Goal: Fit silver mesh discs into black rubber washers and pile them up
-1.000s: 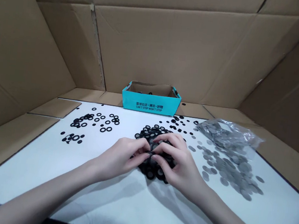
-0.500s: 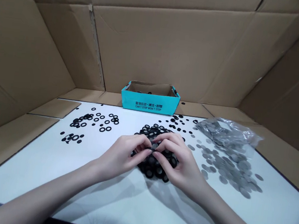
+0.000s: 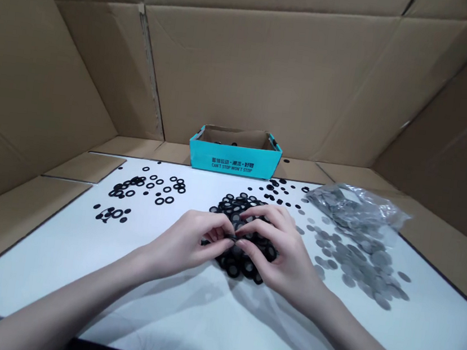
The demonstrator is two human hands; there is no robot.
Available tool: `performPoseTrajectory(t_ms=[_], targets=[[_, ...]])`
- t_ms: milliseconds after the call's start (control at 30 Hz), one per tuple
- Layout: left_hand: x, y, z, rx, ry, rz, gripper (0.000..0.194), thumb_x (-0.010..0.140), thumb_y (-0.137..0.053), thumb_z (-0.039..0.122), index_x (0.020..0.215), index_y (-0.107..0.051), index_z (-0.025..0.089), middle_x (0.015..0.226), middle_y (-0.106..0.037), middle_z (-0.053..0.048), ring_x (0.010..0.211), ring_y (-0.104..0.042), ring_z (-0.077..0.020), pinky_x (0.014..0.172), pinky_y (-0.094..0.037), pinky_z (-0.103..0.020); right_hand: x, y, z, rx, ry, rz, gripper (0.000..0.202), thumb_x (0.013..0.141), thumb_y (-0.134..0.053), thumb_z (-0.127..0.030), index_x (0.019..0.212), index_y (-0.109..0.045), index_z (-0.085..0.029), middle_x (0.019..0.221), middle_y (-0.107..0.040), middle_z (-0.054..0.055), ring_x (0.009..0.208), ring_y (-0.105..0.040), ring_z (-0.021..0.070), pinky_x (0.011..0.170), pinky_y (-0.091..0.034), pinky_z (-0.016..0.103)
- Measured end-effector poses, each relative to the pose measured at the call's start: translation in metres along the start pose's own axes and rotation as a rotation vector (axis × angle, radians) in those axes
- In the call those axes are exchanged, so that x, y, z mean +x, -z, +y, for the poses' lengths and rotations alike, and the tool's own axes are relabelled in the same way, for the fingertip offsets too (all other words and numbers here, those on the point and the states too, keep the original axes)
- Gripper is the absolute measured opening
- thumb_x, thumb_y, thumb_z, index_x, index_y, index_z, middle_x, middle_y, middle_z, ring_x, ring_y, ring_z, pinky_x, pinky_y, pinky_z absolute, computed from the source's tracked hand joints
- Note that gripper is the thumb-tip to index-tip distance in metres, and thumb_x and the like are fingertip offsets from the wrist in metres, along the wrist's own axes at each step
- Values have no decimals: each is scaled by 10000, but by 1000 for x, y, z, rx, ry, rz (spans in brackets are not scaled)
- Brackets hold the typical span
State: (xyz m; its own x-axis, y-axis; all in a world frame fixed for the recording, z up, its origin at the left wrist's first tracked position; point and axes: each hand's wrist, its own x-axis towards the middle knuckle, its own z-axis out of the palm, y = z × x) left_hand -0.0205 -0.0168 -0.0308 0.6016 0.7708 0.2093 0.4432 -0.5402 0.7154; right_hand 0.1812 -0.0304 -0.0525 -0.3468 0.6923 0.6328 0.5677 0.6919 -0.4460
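Observation:
Both hands meet above a heap of black rings with grey centres (image 3: 234,269) in the middle of the white table. My left hand (image 3: 195,241) pinches a small dark piece, probably one of the black rings, between thumb and fingers. From the other side, my right hand (image 3: 281,249) has its thumb and index fingertip at the same piece, its other fingers curved over the heap. The fingertips cover most of the piece, so its exact form is hard to make out. Right of the heap lie loose grey discs (image 3: 349,269), beside a clear plastic bag (image 3: 357,204) holding more.
A turquoise box (image 3: 234,161) stands at the back with a few dark pieces inside. Loose black rings (image 3: 169,200) and small black discs (image 3: 123,220) are scattered on the left. More black pieces (image 3: 274,188) lie near the box. Cardboard walls (image 3: 262,76) surround the white table (image 3: 57,255).
The fingertips have shifted slightly to the left and downward over the heap, still together at the small dark piece. The scattered pieces, bag and box have stayed in place.

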Motion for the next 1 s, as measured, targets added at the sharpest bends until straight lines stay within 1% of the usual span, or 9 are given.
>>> performPoseTrajectory(t_ms=[133, 300, 400, 500, 600, 667, 800, 900, 1000], targets=[[1, -2, 1, 33, -12, 26, 79, 899, -552, 204, 865, -614, 169, 812, -664, -8, 708, -610, -125, 653, -474, -219, 0, 0, -1, 33, 5, -6, 153, 869, -556, -114, 758, -538, -217, 974, -649, 72, 963, -546, 249, 804, -442, 445], [1, -1, 5, 130, -39, -15, 68, 908, -531, 180, 859, -577, 176, 808, -632, 3, 706, -585, -125, 657, -456, -232, -2, -2, -5, 106, -19, 15, 170, 866, -518, -98, 753, -485, -220, 959, -609, 71, 963, -544, 241, 794, -449, 427], [1, 1, 7, 136, -39, -22, 77, 902, -526, 147, 846, -570, 176, 793, -622, 15, 698, -582, -116, 641, -444, -219, -2, -3, -5, 65, -23, 42, 158, 869, -529, -109, 756, -510, -218, 962, -605, 73, 971, -541, 248, 804, -444, 436], [2, 2, 6, 63, -22, -9, 78, 900, -541, 160, 841, -590, 173, 759, -623, 23, 671, -587, -103, 612, -446, -194, -2, -1, -3, 8, -8, 54, 126, 868, -576, -143, 769, -574, -220, 960, -626, 70, 973, -548, 259, 819, -435, 452], [3, 2, 4, 17, -20, -10, 71, 889, -568, 166, 845, -625, 163, 766, -645, 15, 670, -601, -98, 628, -467, -182, -1, 2, -2, -14, -8, 57, 81, 869, -606, -175, 825, -640, -234, 1012, -642, 77, 1011, -551, 272, 859, -427, 477], [3, 2, 4, 17, -26, 8, 62, 873, -587, 155, 844, -642, 157, 776, -657, 8, 679, -605, -98, 643, -473, -181, 0, 4, -2, -18, -11, 47, 75, 862, -619, -178, 830, -650, -238, 1041, -647, 79, 1030, -549, 278, 874, -425, 486], [2, 1, 5, 4, -32, 42, 74, 891, -575, 182, 856, -635, 156, 787, -648, 4, 691, -590, -100, 627, -457, -179, 1, 3, -2, -3, -6, 29, 132, 852, -612, -137, 752, -584, -220, 1033, -659, 69, 1010, -552, 268, 863, -424, 470], [2, 0, 7, -18, -6, 6, 89, 917, -533, 199, 871, -598, 161, 774, -635, 10, 677, -581, -101, 599, -443, -182, -1, 1, -4, 58, -11, 28, 162, 863, -570, -113, 741, -530, -211, 991, -646, 67, 976, -551, 248, 820, -437, 436], [1, 1, 9, 50, -1, -26, 64, 901, -543, 171, 850, -581, 167, 736, -615, 29, 638, -559, -93, 591, -421, -189, -2, -2, -5, 88, -14, 46, 161, 871, -537, -114, 742, -511, -206, 978, -612, 78, 981, -540, 247, 809, -441, 433]])
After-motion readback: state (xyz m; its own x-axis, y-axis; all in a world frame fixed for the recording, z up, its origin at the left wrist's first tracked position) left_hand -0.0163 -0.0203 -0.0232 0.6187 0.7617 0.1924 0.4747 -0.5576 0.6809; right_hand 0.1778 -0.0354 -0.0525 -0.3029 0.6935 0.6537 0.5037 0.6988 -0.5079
